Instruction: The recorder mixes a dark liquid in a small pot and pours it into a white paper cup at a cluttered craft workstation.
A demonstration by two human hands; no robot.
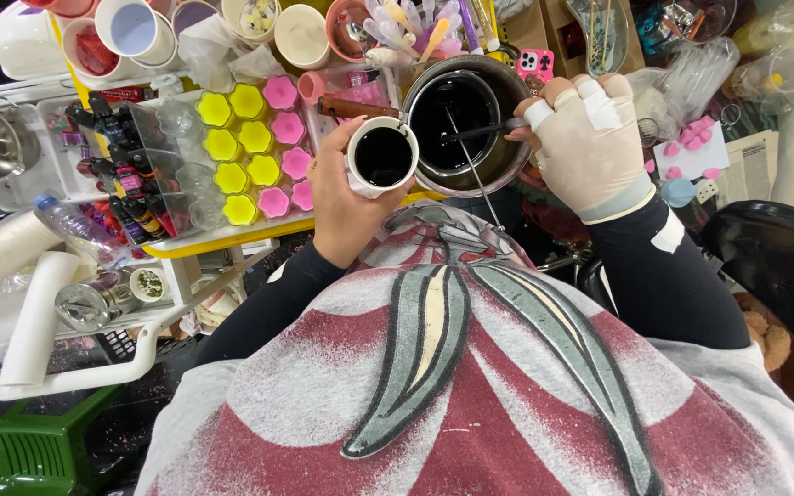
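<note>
My left hand (346,207) is closed around a small white cup (382,154) of dark liquid at upper centre, touching the metal pot (467,124). My gloved right hand (588,138) pinches a stirring tool (480,131); I'd keep the cup level.

Left hand (346,207) gripping white cup (382,154), gloved right hand (590,138) stirring dark pot (464,124)

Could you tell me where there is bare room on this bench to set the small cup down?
Hardly any. The yellow tray is filled by flower moulds and bottles; the pot fills the middle. The left hand holds the cup; the right hand stirs. Only a bare strip shows along the tray's front edge.
</note>
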